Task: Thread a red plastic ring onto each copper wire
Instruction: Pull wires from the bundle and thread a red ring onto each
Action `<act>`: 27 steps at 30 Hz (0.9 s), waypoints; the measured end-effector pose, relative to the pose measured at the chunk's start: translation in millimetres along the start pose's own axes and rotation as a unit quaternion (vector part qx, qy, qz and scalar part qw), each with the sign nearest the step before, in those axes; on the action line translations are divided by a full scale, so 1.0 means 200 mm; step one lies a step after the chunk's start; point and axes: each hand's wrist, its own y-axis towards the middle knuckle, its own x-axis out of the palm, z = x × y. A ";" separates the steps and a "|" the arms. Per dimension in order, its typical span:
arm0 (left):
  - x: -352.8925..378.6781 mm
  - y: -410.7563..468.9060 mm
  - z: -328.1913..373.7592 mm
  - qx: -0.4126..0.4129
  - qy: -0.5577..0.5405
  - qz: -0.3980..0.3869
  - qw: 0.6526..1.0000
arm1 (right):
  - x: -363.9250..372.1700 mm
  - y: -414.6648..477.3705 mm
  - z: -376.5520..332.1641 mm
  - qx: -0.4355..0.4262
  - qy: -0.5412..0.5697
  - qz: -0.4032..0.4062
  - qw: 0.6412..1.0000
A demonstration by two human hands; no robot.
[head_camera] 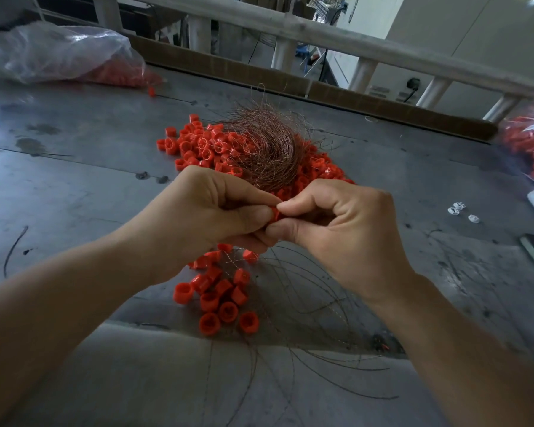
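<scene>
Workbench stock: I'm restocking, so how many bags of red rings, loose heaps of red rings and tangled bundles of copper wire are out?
Clear plastic bags of red rings: 2
Loose heaps of red rings: 2, though the left hand and right hand hide whether they join
Tangled copper wire bundles: 1
Total: 5

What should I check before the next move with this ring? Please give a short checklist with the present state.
1. Red ring pinched between left hand and right hand: ok.
2. Wire end inside the ring: cannot tell, fingers hide it.
3. Copper wire bundle lies just behind the hands: ok.
4. Loose rings piled around the bundle on the table: ok.
5. Nearer rings lie apart from that pile: ok.
</scene>
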 end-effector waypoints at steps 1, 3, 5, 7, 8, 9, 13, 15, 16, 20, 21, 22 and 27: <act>0.00 0.00 0.00 -0.011 -0.019 -0.006 1.000 | 0.00 0.00 0.00 0.000 0.005 0.003 1.000; -0.01 0.01 0.00 -0.025 -0.053 -0.010 0.998 | -0.01 0.01 0.00 0.000 0.019 0.000 1.000; 0.00 0.00 0.00 -0.029 -0.066 -0.009 0.997 | -0.02 0.02 0.01 0.004 0.040 -0.010 0.999; -0.01 0.00 0.01 -0.028 -0.071 -0.008 0.997 | -0.01 0.02 0.02 0.018 0.060 -0.015 0.998; 0.00 0.00 0.01 -0.025 -0.069 -0.009 0.997 | 0.00 0.02 0.04 0.025 0.063 -0.012 0.998; 0.00 0.00 0.00 -0.021 -0.066 -0.008 0.998 | 0.01 0.02 0.05 0.030 0.059 -0.007 0.998; 0.00 -0.01 0.00 -0.008 -0.054 -0.002 0.999 | 0.02 0.01 0.05 0.019 0.038 0.013 0.999; -0.01 -0.01 0.00 -0.006 -0.045 -0.007 0.999 | 0.01 0.01 0.03 -0.002 0.035 0.013 0.999; -0.01 -0.01 0.00 -0.006 -0.040 -0.012 0.999 | 0.01 0.01 0.02 -0.008 0.036 0.011 0.999; -0.02 0.00 0.00 -0.010 -0.031 -0.026 0.999 | -0.01 0.01 0.00 -0.003 0.060 0.002 0.998; -0.02 0.00 0.00 -0.011 -0.035 -0.032 0.999 | -0.01 0.01 0.00 0.004 0.069 -0.002 0.998; -0.02 0.00 0.00 -0.011 -0.037 -0.039 0.998 | -0.02 0.01 0.00 0.011 0.076 -0.008 0.997; -0.04 0.00 0.00 -0.025 -0.059 -0.084 0.994 | -0.03 0.02 0.00 0.043 0.101 -0.061 0.992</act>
